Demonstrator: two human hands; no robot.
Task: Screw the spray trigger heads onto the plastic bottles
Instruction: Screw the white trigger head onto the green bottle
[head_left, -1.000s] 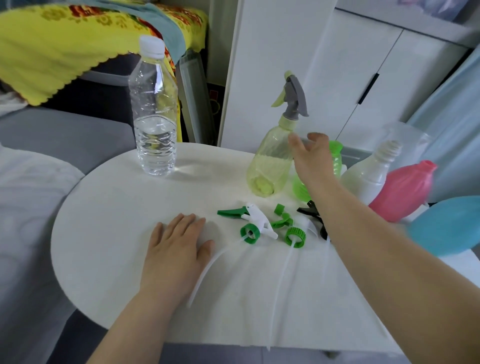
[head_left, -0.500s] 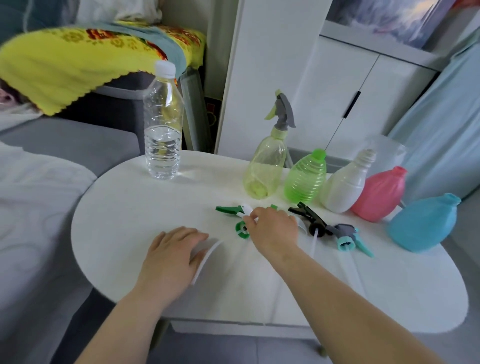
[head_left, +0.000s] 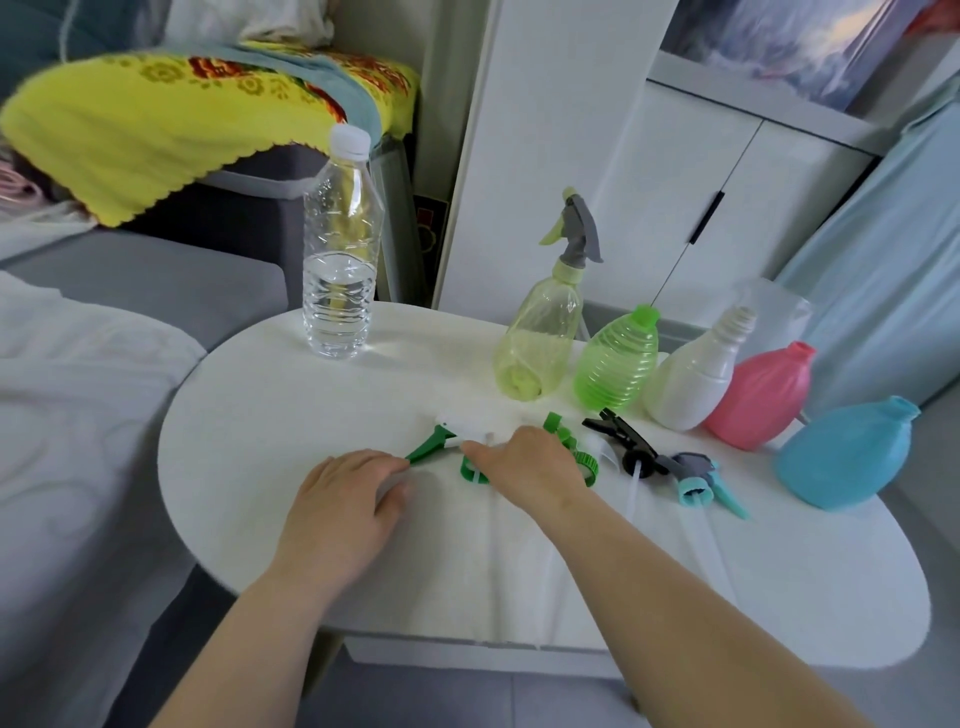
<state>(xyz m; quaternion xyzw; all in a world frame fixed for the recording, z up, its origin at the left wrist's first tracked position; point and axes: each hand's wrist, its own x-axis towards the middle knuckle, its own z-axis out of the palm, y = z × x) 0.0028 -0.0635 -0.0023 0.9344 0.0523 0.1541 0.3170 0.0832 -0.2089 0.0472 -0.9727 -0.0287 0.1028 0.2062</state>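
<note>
White oval tabletop (head_left: 260, 415), carrying 5 spray bottles in a row at the right rear and 4 loose trigger heads in front of them. Clear water bottle (head_left: 340, 270) with white cap, upright at the left rear, apart from the row.

Row from left to right: yellow-green bottle (head_left: 537, 338), already fitted with its grey-and-yellow trigger head (head_left: 576, 234); ribbed green bottle (head_left: 615, 364); white bottle (head_left: 691, 379) with bare threaded neck; pink bottle (head_left: 758, 395); blue bottle (head_left: 847, 452). 4 necks open, so 1 of 5 assembled by this reckoning.

Right hand (head_left: 524, 462): 1.0 s ago raised beside the green bottle in the row; now lowered onto the white-and-green trigger head (head_left: 441, 441), fingertips on its white body and green collar. Grip closing but, to judge from the head lying flat on the tabletop, not yet lifting.

Left hand (head_left: 343, 493): flat on the tabletop then; now curled at the head's green lever end, seemingly pinching a translucent dip tube. Firmness of that grip cannot be told.

Green trigger head (head_left: 563, 441) partly hidden under the right hand; black trigger head (head_left: 623, 441) and teal-and-grey trigger head (head_left: 698, 478) untouched, just right of it.

Meaning for the task: selection of the next head made; pick-up and tube insertion into an open neck likely next.
</note>
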